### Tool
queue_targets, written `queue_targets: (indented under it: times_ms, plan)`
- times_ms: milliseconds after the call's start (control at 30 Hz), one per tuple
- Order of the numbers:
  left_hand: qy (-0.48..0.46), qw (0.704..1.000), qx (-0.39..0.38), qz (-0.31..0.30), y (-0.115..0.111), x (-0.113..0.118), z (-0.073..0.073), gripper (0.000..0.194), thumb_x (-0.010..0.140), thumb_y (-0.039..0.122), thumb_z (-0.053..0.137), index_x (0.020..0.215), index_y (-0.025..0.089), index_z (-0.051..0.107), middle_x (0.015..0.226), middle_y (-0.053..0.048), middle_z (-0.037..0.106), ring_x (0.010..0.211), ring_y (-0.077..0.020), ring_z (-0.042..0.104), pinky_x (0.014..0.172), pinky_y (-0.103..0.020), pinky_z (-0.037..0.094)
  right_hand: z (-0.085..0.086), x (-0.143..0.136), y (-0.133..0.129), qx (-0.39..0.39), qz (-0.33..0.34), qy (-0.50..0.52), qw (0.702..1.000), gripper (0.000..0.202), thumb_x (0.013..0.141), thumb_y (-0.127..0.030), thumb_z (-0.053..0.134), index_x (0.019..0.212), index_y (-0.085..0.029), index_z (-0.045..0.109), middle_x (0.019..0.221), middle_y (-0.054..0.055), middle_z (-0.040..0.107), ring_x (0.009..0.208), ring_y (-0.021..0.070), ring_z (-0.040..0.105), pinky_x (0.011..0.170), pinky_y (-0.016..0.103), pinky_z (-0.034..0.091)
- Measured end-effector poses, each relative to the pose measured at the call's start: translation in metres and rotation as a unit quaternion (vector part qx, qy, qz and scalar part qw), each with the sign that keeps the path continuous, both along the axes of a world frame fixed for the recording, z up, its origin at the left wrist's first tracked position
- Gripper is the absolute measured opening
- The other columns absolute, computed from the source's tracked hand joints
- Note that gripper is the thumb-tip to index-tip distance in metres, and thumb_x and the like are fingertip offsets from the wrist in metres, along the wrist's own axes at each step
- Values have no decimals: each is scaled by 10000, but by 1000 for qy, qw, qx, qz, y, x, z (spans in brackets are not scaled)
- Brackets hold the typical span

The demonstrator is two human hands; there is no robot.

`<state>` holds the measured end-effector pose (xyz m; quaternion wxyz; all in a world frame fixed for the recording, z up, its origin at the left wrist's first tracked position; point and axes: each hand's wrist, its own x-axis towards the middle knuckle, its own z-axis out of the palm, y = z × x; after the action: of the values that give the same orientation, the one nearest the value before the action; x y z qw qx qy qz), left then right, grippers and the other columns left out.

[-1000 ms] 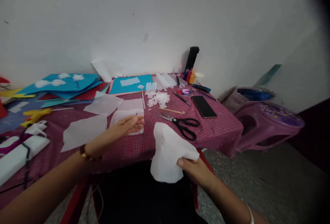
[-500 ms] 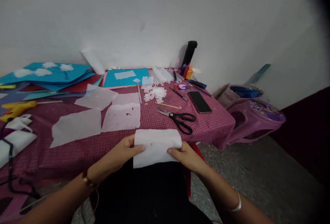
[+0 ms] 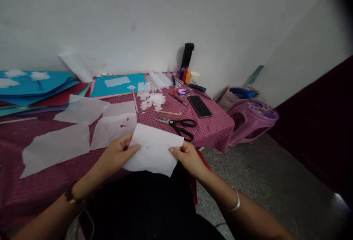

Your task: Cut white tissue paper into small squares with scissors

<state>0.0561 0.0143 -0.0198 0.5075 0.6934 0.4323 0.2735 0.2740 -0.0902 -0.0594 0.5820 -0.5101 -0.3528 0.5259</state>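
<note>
A: Which way does the white paper sheet [image 3: 154,150] lie?

B: Between the left hand [image 3: 117,155] and the right hand [image 3: 190,159], above the lap at the near edge of the cloth-covered desk [image 3: 212,129]. Its long axis runs from hand to hand, the far edge slanting closer to the body at the right.

A: And the grip?

B: Each hand is closed lightly on one side, thumb on top, the other fingers partly hidden behind the paper.

A: What lies beyond?

B: Black-handled scissors [image 3: 171,122], just past the sheet and nearer the right hand, blades pointing left. Whether they touch the paper cannot be told. A thin, translucent sheet with small holes [image 3: 110,131] lies just beyond the left hand. Farther out, ahead of the right hand, are a wooden stick [image 3: 167,112], then a smartphone [image 3: 200,106] to its right.
</note>
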Motion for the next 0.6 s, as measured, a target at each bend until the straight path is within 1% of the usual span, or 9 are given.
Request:
queue_targets:
  times_ms: [33, 100, 133, 200, 300, 367, 467, 533, 600]
  plan:
    - [33, 994, 101, 23, 2, 4, 6, 303, 732, 334, 655, 1001, 195, 679, 798, -67, 690, 744, -265, 645, 687, -371, 527, -2, -1, 1, -5, -17, 11, 1000, 324, 703, -334, 724, 998, -201, 699, 834, -4, 732, 715, 170, 633, 701, 299, 488]
    - [94, 944, 314, 44, -5, 14, 14, 260, 769, 264, 619, 1016, 199, 669, 880, -79, 679, 867, -271, 625, 830, -399, 489, -5, -2, 3, -17, -46, 26, 998, 287, 697, -304, 715, 961, -192, 691, 820, -5, 727, 697, 164, 626, 692, 292, 486]
    - [112, 912, 394, 23, -13, 19, 16, 250, 789, 234, 601, 1029, 197, 660, 931, -89, 673, 922, -271, 610, 882, -404, 463, -6, -2, 4, -19, -54, 30, 998, 264, 698, -293, 707, 940, -189, 687, 815, -4, 725, 694, 163, 623, 688, 288, 484]
    - [129, 863, 480, -89, -34, 27, 14, 212, 825, 202, 571, 1024, 193, 644, 965, -89, 668, 930, -247, 603, 878, -369, 460, -9, -2, 5, -15, -63, 33, 997, 239, 706, -276, 686, 929, -190, 677, 835, 0, 721, 714, 165, 623, 695, 283, 481]
    - [161, 819, 501, -227, -63, 35, -5, 241, 843, 240, 588, 1075, 177, 609, 1010, -90, 664, 924, -241, 599, 851, -364, 463, -11, -1, 5, -18, -70, 37, 997, 248, 710, -250, 657, 950, -192, 665, 877, 1, 719, 755, 170, 621, 709, 282, 479]
    - [175, 802, 524, -230, -71, 39, -22, 334, 829, 260, 617, 1145, 156, 579, 1072, -118, 649, 977, -272, 581, 889, -410, 441, -11, -2, 6, -29, -70, 47, 996, 243, 700, -229, 639, 939, -188, 663, 858, -3, 719, 753, 169, 615, 707, 279, 477]
    - [162, 783, 569, -191, -70, 43, -42, 370, 818, 161, 603, 1185, 157, 560, 1109, -138, 630, 1048, -294, 550, 940, -450, 402, -11, -3, 7, -37, -70, 74, 994, 230, 673, -189, 609, 898, -185, 657, 791, -19, 711, 711, 154, 607, 701, 272, 477]
    - [135, 792, 568, -178, -66, 48, -46, 344, 808, 83, 563, 1143, 161, 582, 1084, -134, 634, 1040, -285, 547, 928, -442, 404, -11, -3, 7, -36, -67, 92, 993, 238, 660, -169, 596, 892, -183, 647, 773, -23, 701, 691, 146, 604, 692, 269, 482]
    - [104, 839, 506, -173, -63, 55, -42, 237, 808, 74, 537, 1014, 158, 621, 972, -106, 651, 935, -251, 572, 854, -398, 434, -10, 0, 7, -45, -52, 112, 991, 254, 673, -193, 600, 925, -186, 626, 781, -16, 687, 663, 143, 603, 640, 271, 495]
